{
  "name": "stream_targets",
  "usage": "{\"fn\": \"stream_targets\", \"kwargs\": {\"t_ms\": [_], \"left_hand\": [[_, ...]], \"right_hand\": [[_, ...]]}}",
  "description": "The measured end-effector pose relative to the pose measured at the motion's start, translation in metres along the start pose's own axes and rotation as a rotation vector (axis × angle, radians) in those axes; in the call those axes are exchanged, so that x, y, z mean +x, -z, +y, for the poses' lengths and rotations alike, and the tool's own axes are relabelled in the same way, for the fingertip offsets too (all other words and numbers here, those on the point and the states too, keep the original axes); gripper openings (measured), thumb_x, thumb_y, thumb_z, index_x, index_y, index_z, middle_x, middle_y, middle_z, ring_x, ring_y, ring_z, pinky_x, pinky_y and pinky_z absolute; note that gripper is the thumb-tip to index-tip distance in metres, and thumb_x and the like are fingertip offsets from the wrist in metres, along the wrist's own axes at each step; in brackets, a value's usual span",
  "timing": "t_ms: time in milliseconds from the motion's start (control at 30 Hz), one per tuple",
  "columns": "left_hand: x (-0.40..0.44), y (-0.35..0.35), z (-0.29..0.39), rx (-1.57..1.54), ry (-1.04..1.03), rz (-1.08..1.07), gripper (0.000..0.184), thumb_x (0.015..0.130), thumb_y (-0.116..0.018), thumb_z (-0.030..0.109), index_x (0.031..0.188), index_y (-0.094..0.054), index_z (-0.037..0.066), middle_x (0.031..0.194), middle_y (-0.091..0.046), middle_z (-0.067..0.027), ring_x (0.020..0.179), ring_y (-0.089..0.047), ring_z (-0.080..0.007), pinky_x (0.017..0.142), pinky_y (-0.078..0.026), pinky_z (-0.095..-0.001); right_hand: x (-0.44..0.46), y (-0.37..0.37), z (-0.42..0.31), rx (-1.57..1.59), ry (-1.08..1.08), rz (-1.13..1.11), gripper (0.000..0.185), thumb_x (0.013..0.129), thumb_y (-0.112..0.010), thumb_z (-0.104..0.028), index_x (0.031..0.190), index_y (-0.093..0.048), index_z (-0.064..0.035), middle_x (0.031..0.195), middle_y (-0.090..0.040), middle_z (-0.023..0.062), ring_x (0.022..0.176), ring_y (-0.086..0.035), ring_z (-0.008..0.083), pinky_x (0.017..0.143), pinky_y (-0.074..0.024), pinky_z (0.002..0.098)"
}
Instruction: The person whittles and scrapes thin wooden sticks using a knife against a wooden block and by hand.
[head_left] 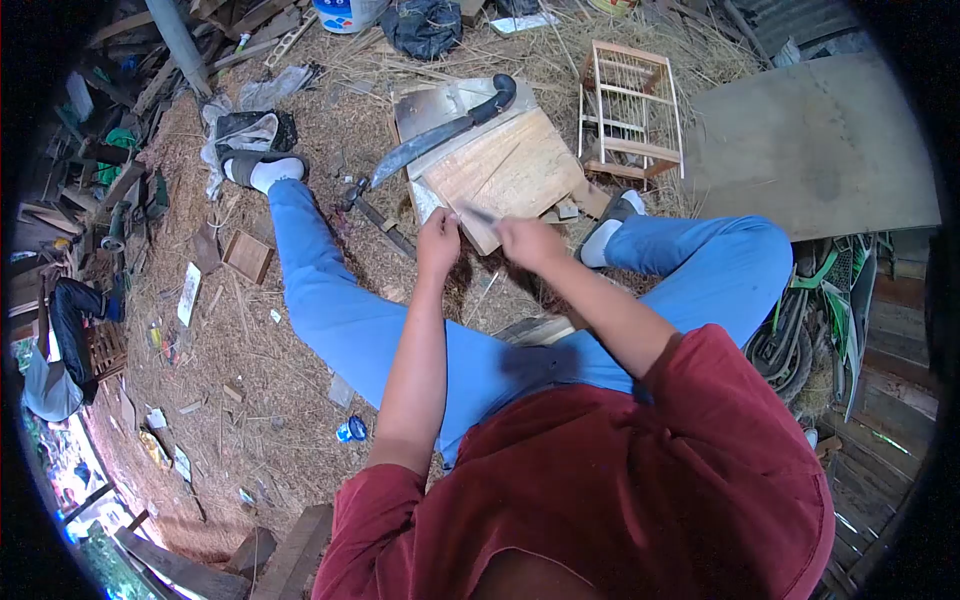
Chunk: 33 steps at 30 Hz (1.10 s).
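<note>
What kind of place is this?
Probably a shed used as a rough workshop. A big machete lies near the wooden board, a hammer is on the littered ground, and there's a plank wall.

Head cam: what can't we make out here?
All in the head view:
Whatever the left hand may be pinching: hidden by its fingers, too small.
Handle of the small blade: hidden by the right hand.
The blade's cutting edge: blurred.
White bucket: upper part cut off by the top edge.
</note>
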<state>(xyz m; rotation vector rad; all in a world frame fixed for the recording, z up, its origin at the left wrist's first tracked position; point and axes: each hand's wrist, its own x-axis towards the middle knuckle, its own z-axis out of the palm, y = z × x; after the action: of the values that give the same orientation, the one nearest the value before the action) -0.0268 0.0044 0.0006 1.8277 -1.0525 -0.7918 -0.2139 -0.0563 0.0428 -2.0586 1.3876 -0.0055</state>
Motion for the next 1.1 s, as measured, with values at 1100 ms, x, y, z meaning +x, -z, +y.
{"fn": "stream_targets", "kwargs": {"t_ms": [1100], "left_hand": [[0.005,-0.003,-0.018,-0.075,0.081,-0.044,0.023,0.101,-0.055,0.021,0.096,-0.064,0.0,0.079,-0.064,-0.0118,0.074,-0.058,-0.0186,0.073,-0.048,-0.0346]], "right_hand": [[0.004,0.004,0.005,0.041,-0.064,0.055,0.042,0.103,-0.045,-0.04,0.103,-0.071,-0.0073,0.099,-0.071,0.0225,0.093,-0.068,0.0425,0.085,-0.0531,0.0545]]}}
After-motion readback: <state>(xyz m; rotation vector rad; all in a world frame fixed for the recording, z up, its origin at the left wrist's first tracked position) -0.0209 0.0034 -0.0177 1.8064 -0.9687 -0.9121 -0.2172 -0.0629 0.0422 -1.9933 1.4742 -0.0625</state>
